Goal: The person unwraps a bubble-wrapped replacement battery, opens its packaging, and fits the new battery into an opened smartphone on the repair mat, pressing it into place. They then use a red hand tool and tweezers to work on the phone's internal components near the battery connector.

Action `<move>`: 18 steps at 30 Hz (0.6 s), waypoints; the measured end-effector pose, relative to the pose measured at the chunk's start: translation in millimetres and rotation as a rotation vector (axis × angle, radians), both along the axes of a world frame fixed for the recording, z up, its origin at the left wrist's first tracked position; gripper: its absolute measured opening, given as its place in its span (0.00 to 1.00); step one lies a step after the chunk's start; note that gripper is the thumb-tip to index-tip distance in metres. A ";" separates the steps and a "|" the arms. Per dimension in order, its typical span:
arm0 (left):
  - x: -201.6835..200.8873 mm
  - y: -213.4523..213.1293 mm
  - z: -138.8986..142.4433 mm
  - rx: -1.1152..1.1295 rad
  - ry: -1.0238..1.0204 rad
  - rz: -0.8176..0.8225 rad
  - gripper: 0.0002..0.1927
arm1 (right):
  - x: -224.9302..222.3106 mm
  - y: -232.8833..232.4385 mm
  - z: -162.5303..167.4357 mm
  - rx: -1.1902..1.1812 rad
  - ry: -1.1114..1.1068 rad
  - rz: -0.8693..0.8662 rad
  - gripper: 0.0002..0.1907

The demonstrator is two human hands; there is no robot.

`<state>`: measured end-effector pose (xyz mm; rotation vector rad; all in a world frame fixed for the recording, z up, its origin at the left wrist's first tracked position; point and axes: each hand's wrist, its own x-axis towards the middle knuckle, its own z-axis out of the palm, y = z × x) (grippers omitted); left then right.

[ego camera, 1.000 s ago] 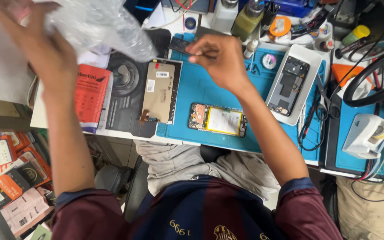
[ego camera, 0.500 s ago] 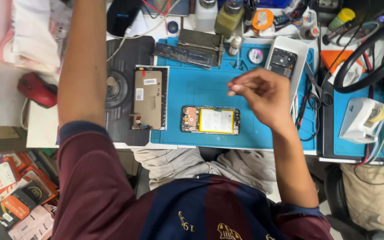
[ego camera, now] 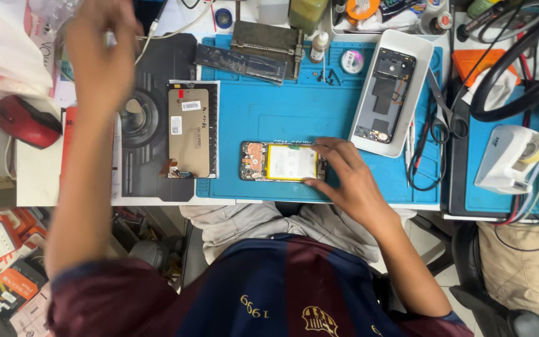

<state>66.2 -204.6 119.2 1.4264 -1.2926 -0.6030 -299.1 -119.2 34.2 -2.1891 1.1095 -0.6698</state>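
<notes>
My right hand [ego camera: 350, 181] lies on the blue work mat [ego camera: 263, 112], thumb and fingers clasping the right end of an opened phone [ego camera: 282, 162] with a yellow-edged battery. My left hand [ego camera: 104, 53] is raised and blurred above the black mat [ego camera: 138, 168]; its back faces me, so its palm is hidden. A detached screen panel [ego camera: 191, 131] lies face down between the two mats, below and right of that hand.
A white tray [ego camera: 424, 93] holds a dark phone frame [ego camera: 385, 93] at the right. A metal fixture [ego camera: 263, 40], small bottles and a tape roll stand along the back. A red mouse [ego camera: 26, 122] is far left; scissors [ego camera: 444, 118], cables and a white device [ego camera: 513, 156] are right.
My right hand came down from mid-air onto the opened phone's right end. My left hand, which held a plastic bag a second ago, has come back into view above the black mat.
</notes>
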 end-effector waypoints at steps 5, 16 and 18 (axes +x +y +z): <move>-58.1 140.5 -46.5 0.002 -0.313 -0.171 0.07 | 22.1 -12.3 -10.4 -0.094 0.048 0.149 0.30; -111.0 137.1 -109.0 0.211 -0.502 -0.392 0.52 | 55.3 -35.6 -26.6 -0.094 0.033 0.237 0.10; -108.2 134.6 -112.0 0.238 -0.505 -0.414 0.55 | 63.7 -41.5 -25.1 -0.113 0.072 0.273 0.08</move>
